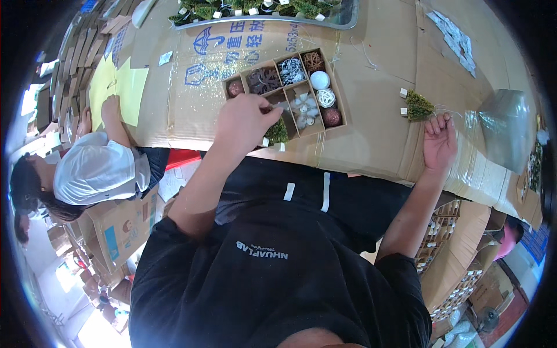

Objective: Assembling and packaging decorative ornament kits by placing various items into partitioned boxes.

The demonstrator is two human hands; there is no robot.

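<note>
A divided cardboard box (318, 134) of ornaments lies on the table before me. My left hand (246, 123) reaches over its left side, thumb and fingers closed in a pinch; what they grip is hard to make out. Just below the fingertips, miniature green trees (277, 132) with white block bases sit in the near-left compartment, partly hidden by the hand. Off to the right, my right hand (439, 142) has its fingertips closed on the pale string of another miniature tree (419, 107), which lies on its side on the cardboard.
Other compartments hold white flower-like ornaments (305, 109), brown snowflakes (263, 80), and several balls. A clear tray (347, 24) of trees stands at the far edge. A curved clear plastic sheet (503, 130) is at right. At left a person (98, 168) handles yellow paper (129, 87).
</note>
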